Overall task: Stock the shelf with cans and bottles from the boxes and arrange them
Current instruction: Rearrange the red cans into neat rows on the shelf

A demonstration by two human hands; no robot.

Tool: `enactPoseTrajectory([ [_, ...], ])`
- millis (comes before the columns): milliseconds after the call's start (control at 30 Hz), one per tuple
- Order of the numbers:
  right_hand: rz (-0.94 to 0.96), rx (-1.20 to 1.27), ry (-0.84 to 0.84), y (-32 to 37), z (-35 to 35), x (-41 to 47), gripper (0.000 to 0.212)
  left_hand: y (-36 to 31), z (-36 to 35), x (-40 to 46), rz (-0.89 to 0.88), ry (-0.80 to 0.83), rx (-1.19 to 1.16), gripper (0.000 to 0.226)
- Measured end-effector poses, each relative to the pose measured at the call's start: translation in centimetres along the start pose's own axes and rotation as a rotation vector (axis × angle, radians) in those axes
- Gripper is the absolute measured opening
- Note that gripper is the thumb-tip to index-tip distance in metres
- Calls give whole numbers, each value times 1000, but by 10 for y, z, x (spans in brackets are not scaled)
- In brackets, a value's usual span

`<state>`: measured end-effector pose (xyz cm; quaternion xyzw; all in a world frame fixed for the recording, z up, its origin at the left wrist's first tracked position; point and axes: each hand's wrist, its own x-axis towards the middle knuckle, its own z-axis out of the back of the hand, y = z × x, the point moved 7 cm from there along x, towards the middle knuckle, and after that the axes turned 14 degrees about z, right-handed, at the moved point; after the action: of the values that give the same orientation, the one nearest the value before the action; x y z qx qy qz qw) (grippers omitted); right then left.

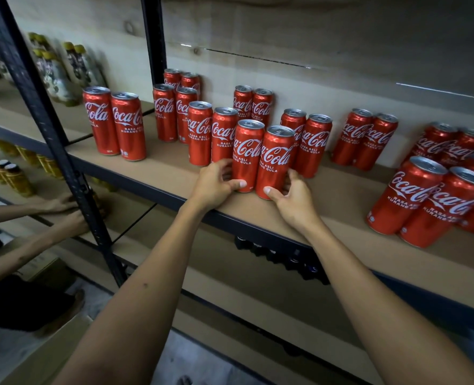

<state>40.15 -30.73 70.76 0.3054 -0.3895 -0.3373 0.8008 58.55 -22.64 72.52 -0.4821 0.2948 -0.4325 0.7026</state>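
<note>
Hands at the front edge of a brown shelf board [341, 201], each clasping the base of one upright red cola can. Left hand [216, 184] curls round the lower part of the left can [247, 154], thumb across its front; right hand [291, 197] curls round the lower part of the right can [275, 159], thumb likewise on its front. These two cans stand side by side, touching, on the board between the hands. Just beyond the left hand stands a pair of cans [212, 134], and just beyond the right hand another pair [306, 140]; further pairs stand behind these near the back wall. Well to the right of the right hand is a cluster of cans [430, 201] near the shelf front. Left of the left hand, past a black upright post [49, 129], another person's hands [63, 212] rest on a lower shelf beside yellow-filled bottles [16, 176].
</note>
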Motion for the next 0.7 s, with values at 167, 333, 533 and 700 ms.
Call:
enactPoseTrajectory([
  [167, 27, 11, 13, 3, -1, 0, 77, 0, -1, 0, 3, 6, 0, 64],
  [333, 33, 31, 31, -5, -3, 2, 75, 0, -1, 0, -3, 7, 17, 66],
  [533, 24, 35, 24, 15, 1, -4, 69, 1, 0, 1, -8, -17, 34, 65],
  [700, 19, 48, 35, 18, 1, -7, 61, 3, -1, 5, -5, -9, 41, 64],
])
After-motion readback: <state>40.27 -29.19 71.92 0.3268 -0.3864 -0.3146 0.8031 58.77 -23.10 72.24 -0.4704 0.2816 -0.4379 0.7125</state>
